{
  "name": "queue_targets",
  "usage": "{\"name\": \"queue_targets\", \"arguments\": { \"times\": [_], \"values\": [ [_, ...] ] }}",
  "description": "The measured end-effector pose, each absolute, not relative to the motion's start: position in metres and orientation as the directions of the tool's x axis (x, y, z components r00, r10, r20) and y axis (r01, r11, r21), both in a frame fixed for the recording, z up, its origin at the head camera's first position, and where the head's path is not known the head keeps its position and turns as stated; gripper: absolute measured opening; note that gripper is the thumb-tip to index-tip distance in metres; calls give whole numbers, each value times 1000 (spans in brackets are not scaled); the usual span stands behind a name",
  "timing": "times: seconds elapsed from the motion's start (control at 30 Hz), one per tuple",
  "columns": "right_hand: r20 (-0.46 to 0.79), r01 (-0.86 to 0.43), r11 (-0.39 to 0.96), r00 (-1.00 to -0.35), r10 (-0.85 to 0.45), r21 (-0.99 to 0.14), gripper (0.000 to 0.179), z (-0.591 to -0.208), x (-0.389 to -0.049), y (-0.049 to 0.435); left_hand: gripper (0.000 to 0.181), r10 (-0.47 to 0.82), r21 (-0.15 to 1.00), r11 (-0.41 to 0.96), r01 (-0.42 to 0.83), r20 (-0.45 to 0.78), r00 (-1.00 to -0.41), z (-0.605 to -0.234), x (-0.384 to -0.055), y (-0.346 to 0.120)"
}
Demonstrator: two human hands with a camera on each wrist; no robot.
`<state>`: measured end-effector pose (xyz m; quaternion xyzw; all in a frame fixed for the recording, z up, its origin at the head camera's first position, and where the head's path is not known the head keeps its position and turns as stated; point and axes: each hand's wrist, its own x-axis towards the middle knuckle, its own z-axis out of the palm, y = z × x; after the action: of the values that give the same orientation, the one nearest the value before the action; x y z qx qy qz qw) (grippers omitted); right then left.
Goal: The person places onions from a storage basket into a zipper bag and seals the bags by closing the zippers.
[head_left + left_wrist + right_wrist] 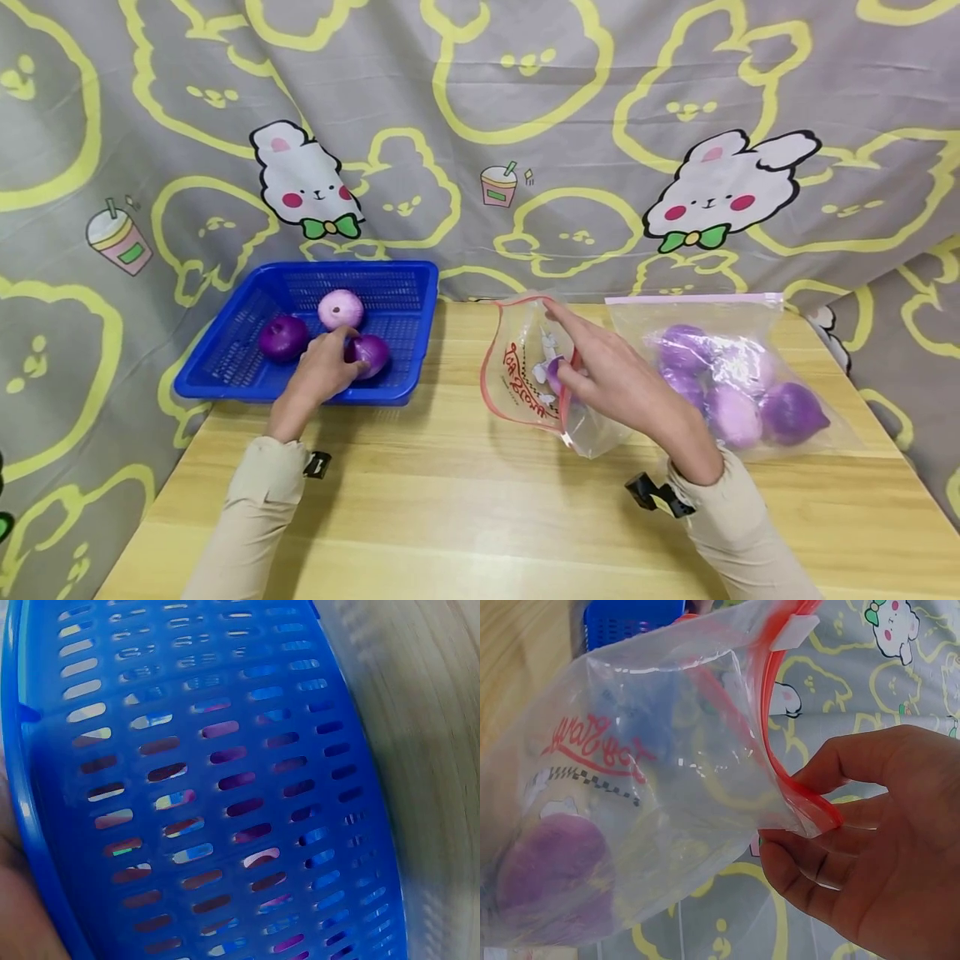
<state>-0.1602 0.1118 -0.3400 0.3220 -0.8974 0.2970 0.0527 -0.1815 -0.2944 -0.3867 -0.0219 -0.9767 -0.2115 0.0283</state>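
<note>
Inside the blue plastic basket, my left hand grips a purple onion between thumb and fingers. A paler onion and a dark purple one lie beside it. The basket's slotted wall fills most of the left wrist view and hides that grasp. My right hand pinches the red-edged mouth of a clear zip bag, whose opening gapes toward the basket. One purple onion shows through the plastic at the bag's bottom.
On the right of the wooden table lies a second clear zip bag with a pink top strip and several purple onions in it. A patterned grey cloth hangs behind the table and along its sides.
</note>
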Motion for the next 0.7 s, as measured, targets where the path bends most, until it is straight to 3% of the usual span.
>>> {"name": "queue_targets", "arguments": {
  "times": [0.4,0.7],
  "values": [
    [257,-578,620,-806,-533,-531,81,-340,-158,116,54,-23,516,849,114,250,-968,-383,-172,-283],
    [276,-599,606,-792,-544,-524,81,-341,-160,114,51,-77,555,826,99,285,-956,-367,-176,-255]
  ]
}}
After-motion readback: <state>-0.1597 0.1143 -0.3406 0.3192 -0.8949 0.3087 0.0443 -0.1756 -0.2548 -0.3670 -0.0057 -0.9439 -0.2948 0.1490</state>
